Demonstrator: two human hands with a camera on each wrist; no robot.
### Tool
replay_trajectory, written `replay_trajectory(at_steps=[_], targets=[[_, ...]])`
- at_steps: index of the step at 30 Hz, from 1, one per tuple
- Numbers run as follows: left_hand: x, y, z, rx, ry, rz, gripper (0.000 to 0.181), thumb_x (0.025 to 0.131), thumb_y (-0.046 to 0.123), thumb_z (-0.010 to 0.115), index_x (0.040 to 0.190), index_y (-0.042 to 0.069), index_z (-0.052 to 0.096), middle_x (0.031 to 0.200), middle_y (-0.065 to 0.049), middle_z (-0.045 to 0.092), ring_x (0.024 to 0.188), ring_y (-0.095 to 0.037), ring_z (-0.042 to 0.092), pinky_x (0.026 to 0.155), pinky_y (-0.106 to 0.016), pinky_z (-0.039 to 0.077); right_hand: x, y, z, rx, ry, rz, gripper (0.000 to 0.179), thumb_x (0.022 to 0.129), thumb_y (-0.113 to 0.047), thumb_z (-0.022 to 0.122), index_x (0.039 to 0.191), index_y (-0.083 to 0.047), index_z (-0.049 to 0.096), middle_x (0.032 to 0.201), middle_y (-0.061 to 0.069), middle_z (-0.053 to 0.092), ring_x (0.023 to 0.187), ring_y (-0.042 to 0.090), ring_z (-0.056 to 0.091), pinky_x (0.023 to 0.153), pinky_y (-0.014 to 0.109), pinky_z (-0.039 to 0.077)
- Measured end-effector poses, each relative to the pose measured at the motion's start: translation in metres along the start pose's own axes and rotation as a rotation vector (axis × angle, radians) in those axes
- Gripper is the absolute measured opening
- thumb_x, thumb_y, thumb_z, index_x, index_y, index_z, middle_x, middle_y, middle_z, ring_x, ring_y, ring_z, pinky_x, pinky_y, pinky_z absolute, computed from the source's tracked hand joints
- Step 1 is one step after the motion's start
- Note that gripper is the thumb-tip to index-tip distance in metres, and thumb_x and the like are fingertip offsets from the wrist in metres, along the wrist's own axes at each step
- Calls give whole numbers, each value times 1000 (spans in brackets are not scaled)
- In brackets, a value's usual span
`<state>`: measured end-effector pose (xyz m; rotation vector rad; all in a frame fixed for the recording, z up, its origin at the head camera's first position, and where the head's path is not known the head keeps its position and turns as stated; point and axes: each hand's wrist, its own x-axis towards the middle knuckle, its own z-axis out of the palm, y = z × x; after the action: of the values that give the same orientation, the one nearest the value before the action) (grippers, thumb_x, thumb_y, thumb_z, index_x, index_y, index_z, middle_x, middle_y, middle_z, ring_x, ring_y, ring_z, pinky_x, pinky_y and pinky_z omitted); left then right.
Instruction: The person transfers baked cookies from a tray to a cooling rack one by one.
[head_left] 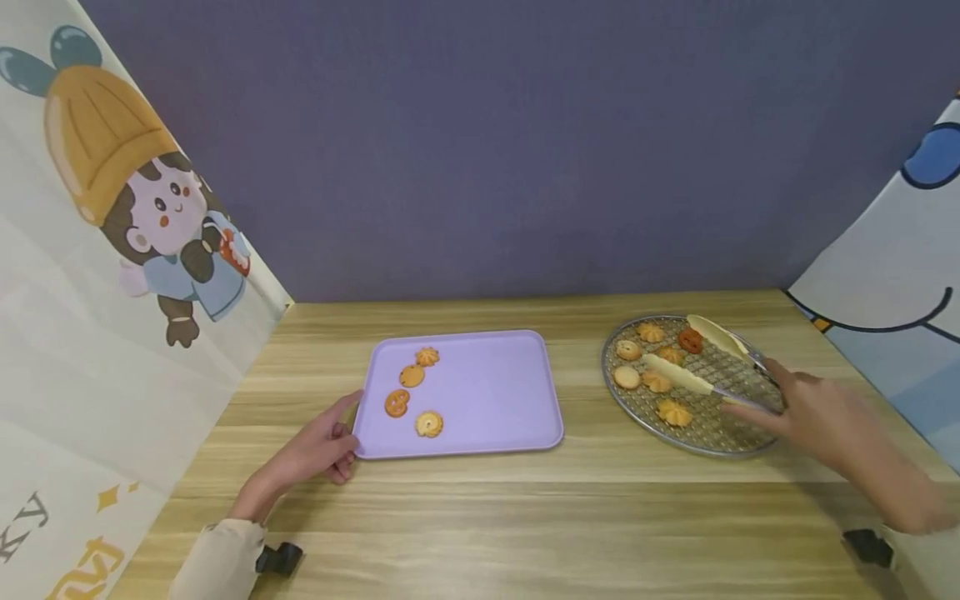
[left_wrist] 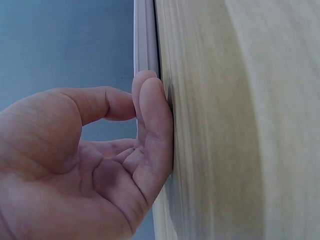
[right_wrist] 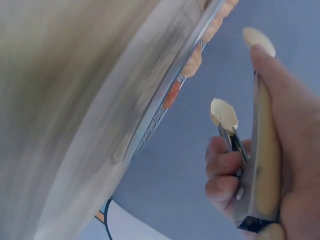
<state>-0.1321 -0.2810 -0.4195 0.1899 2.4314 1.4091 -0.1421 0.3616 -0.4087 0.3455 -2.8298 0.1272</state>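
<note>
My left hand [head_left: 321, 446] pinches the left edge of a lilac rectangular tray [head_left: 491, 392]. In the left wrist view the thumb [left_wrist: 120, 104] meets the tray's rim [left_wrist: 146, 40] and the other fingers curl against it. Toward the tray's left side lie a flower-shaped cookie [head_left: 427, 357], a round cookie [head_left: 412, 376], a pretzel-shaped cookie [head_left: 397, 403] and a ring-like cookie [head_left: 429, 424]. My right hand [head_left: 821, 421] grips metal tongs [right_wrist: 257, 165] with cream tips. The tongs are spread apart over a round mesh tray [head_left: 723, 417], with nothing between the tips.
Several cookies sit on the mesh tray, among them a pale round one [head_left: 627, 377], a reddish-brown one [head_left: 690, 340] and a flower-shaped one [head_left: 674, 412]. A wooden table [head_left: 480, 517] lies under both trays. A dark panel [head_left: 480, 150] stands behind, with printed cloth [head_left: 67, 333] at the left.
</note>
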Motion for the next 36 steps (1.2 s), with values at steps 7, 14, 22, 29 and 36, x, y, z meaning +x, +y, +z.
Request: replay_trajectory(at_steps=[7, 14, 22, 29, 36], targets=[[0, 0, 0, 15, 7, -2, 75, 95, -1, 53, 158, 4, 13, 75, -14, 56, 58, -22, 59, 52, -39, 60, -5, -21, 1, -10, 34, -68, 103, 72, -63, 78, 140, 6, 43, 72, 12, 57, 41, 12, 34, 34, 25, 25], [-1, -1, -2, 15, 9, -6, 74, 95, -2, 52, 158, 4, 14, 75, -14, 55, 58, -22, 59, 51, -39, 60, -4, -51, 1, 20, -89, -26, 109, 76, -70, 70, 145, 9, 41, 116, 41, 57, 51, 23, 54, 36, 31, 36], [-1, -3, -4, 12, 18, 4, 75, 95, 0, 54, 158, 4, 14, 76, -14, 55, 58, -22, 59, 51, -39, 60, 10, -86, -2, 19, -12, -166, 106, 78, -68, 69, 150, 4, 38, 112, 35, 62, 52, 21, 56, 44, 42, 50], [-1, -3, -4, 5, 12, 10, 75, 96, 0, 54, 159, 4, 13, 76, -14, 55, 58, -22, 59, 51, -39, 60, 19, -116, 5, -9, 79, -324, 100, 75, -69, 71, 141, 3, 50, 102, 27, 67, 59, 28, 63, 39, 34, 48], [0, -3, -1, 11, 0, 22, 75, 96, -1, 54, 158, 3, 13, 74, -14, 55, 57, -21, 59, 51, -39, 60, 27, -141, 13, -3, 81, -402, 97, 75, -71, 69, 138, 1, 54, 97, 20, 68, 55, 21, 60, 39, 32, 48]])
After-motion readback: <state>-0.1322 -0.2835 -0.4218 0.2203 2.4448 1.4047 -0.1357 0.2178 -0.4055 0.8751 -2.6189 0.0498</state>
